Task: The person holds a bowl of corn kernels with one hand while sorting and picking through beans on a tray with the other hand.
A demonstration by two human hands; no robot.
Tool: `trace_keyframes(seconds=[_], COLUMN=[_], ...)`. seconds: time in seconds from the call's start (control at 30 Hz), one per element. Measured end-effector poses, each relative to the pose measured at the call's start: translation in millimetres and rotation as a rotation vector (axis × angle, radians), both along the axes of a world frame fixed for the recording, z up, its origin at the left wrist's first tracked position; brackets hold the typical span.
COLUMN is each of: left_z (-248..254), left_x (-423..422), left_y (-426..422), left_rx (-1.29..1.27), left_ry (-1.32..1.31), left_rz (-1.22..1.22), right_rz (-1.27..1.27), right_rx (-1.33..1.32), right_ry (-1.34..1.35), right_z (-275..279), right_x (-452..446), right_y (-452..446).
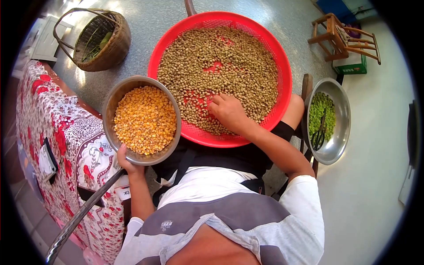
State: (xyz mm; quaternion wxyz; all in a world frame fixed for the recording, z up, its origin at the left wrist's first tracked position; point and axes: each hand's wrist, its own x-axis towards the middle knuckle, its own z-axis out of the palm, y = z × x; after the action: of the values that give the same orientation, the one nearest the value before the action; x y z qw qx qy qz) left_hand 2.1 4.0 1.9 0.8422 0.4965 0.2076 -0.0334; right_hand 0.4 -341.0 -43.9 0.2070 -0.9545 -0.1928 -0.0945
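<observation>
A wide red perforated basket rests across my lap, spread with small brownish-green beans. My right hand is down among the beans near the basket's lower middle, fingers bent into them; whether it pinches any is hidden. Red basket floor shows through beside those fingertips. To the left, a steel bowl full of yellow-orange corn kernels overlaps the basket's edge. My left hand grips this bowl at its lower left rim, with the thumb on the rim.
A woven handled basket stands on the floor at upper left. Flowered cloth covers a surface at left, near a twisted metal bar. At right are a steel bowl with green pieces and scissors, and a wooden chair.
</observation>
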Motion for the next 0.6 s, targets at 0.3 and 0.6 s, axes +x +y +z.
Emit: trace_keyframes(seconds=[0.3, 0.6], left_z=[-3, -5], left_x=[0, -1], left_y=[3, 4], left_rx=[-0.008, -0.007], left_ry=[0.009, 0.012], left_rz=[-0.006, 0.026], right_rz=[-0.132, 0.011], right_rx=[0.172, 0.039], right_ry=[-0.021, -0.029], right_z=[-6, -13], right_x=[33, 61], right_y=[33, 40])
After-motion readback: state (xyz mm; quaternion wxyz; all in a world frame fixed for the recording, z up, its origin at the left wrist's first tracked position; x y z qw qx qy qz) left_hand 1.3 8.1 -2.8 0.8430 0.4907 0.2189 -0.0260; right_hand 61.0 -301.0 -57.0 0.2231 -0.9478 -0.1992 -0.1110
